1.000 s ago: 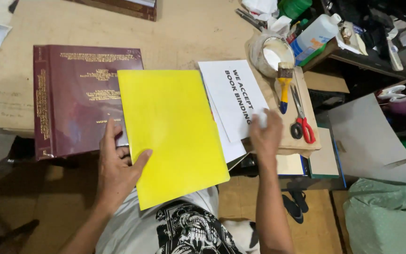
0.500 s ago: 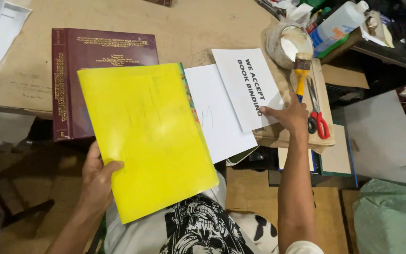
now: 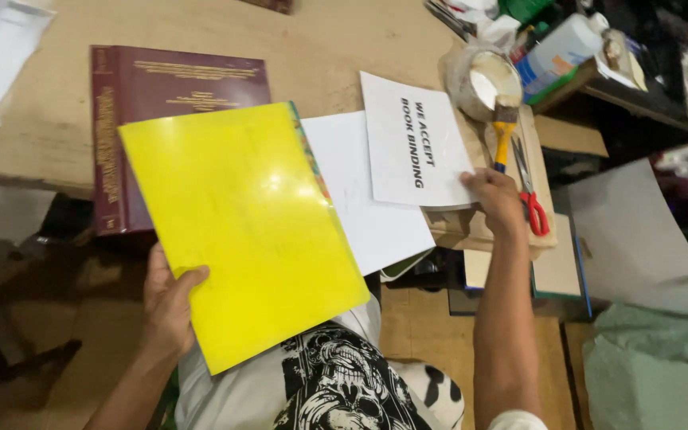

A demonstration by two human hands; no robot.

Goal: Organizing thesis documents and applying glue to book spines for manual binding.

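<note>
Much of the maroon hardbound book in the upper left of the frame is covered by the yellow sheet, so only its top and spine side can be seen. The plain white sheet at centre is partly tucked under the yellow sheet on one side and under the printed white sign on the other. A thin multicoloured edge is visible along the right border of the yellow sheet; what it belongs to cannot be made out. The things in the upper right corner are crowded and partly cut off by the frame, and only a white plastic bottle is clearly told there. The lower ends of both forearms are cut off at the bottom edge.

The yellow sheet is grasped at its lower left edge by the left hand, thumb on top and fingers hidden beneath; the sheet extends from the grip up and to the right, over the book and the table edge. The right hand is pressed on the lower right corner of the printed sign, at centre right; whether the corner is pinched or only touched cannot be told. Just right of that hand lie red-handled scissors, and above it a yellow-handled brush beside a white tub on the wooden table.
</note>
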